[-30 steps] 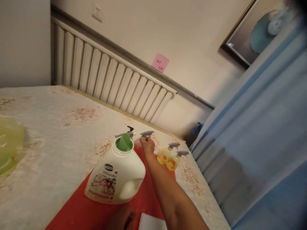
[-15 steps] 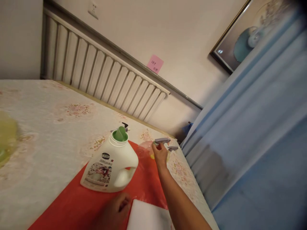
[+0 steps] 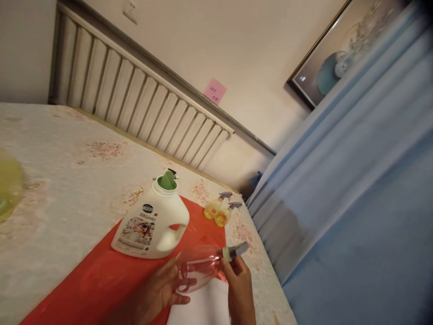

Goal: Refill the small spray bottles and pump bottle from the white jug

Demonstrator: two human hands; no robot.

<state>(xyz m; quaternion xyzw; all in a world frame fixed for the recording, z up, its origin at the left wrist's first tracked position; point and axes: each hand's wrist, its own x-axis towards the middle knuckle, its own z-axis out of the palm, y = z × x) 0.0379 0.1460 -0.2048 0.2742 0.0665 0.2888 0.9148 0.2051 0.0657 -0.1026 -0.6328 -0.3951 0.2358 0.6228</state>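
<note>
An empty clear spray bottle point(image 3: 198, 267) with a grey trigger head lies tilted between both my hands. My left hand point(image 3: 158, 293) cups its body from below. My right hand point(image 3: 238, 282) grips its neck just under the trigger. Behind them a white detergent jug point(image 3: 152, 223) with an open green spout stands on a red mat point(image 3: 101, 284). Two small spray bottles point(image 3: 218, 211) of yellow liquid stand at the mat's far corner.
A floral cloth covers the table point(image 3: 67, 180). A white sheet point(image 3: 199, 311) lies under my hands. A yellow-green plastic object point(image 3: 8, 189) sits at the left edge. A ribbed radiator point(image 3: 135, 99) lines the wall behind; a blue curtain point(image 3: 355, 203) hangs to the right.
My right hand lifted the clear spray bottle from beside the jug and brought it toward me. My left hand rose from the mat and took hold of the bottle's body.
</note>
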